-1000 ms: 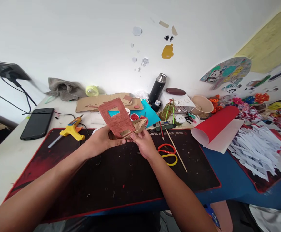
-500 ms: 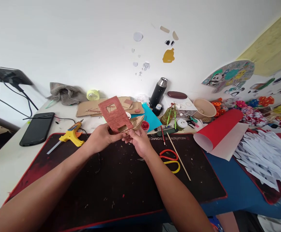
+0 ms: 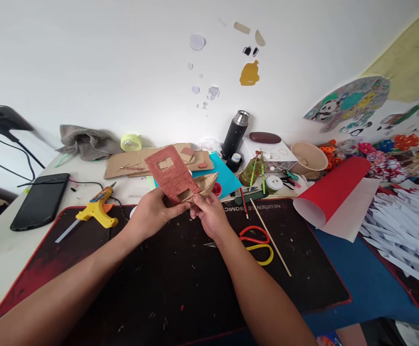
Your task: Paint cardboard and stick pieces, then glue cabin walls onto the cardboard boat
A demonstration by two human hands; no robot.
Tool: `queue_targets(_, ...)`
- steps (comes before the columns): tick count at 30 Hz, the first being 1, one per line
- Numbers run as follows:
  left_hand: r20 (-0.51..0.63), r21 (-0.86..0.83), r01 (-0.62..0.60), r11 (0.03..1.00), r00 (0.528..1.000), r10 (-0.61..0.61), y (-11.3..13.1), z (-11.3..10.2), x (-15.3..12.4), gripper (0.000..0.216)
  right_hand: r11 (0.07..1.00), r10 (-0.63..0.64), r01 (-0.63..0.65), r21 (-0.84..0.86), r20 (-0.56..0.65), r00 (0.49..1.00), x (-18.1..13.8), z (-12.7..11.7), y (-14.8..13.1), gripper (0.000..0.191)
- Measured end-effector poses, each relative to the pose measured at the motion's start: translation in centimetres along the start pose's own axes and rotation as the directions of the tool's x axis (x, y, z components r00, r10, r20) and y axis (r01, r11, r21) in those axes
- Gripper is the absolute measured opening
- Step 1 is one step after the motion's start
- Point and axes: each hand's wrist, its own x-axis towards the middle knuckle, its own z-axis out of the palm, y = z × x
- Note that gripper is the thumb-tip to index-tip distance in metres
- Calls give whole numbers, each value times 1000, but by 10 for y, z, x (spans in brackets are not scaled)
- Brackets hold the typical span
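Note:
Between my two hands, above the far part of the dark mat, is a cardboard model. Its upright panel is coloured reddish-brown and has cut-out openings; a bare cardboard part juts out to the right. My left hand is closed on the panel's lower left, thumb along the bottom edge. My right hand pinches the lower right corner, where panel and bare cardboard meet. Most of my fingers are hidden behind the model. Scissors with red and yellow handles lie just right of my right wrist.
A yellow glue gun and a phone lie at left. Behind the model are flat cardboard and blue paper. A thin wooden stick, a black flask, a red paper roll and white paper strips are at right.
The view has shifted slightly, so the glue gun and phone sit further left in the picture. My hands keep the same hold on the cardboard model, which has barely moved.

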Motion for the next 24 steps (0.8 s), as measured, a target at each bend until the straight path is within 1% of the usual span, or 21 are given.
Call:
queue_targets(6, -21, 27, -34, 999, 999, 34, 3, 1, -1, 58, 1000, -28, 29, 7, -11, 1000, -2, 2, -4, 48)
queue_targets(12, 10, -27, -52, 998, 999, 52, 9, 0, -2, 63, 999, -50, 50, -13, -8, 999, -5, 4, -8, 49)
queue_targets(15, 14, -4, -51, 999, 999, 51, 11, 0, -2, 65, 998, -55, 55, -8, -14, 998, -6, 5, -10, 51)
queue_targets(19, -22, 51, -53, 997, 998, 54, 12, 1, -3, 68, 997, -79, 79, -25, -24, 997, -8, 7, -10, 52)
queue_targets(24, -1, 27, -72, 997, 997, 72, 13, 4, -3, 70, 993, -111, 110, -33, -25, 994, -10, 8, -7, 50)
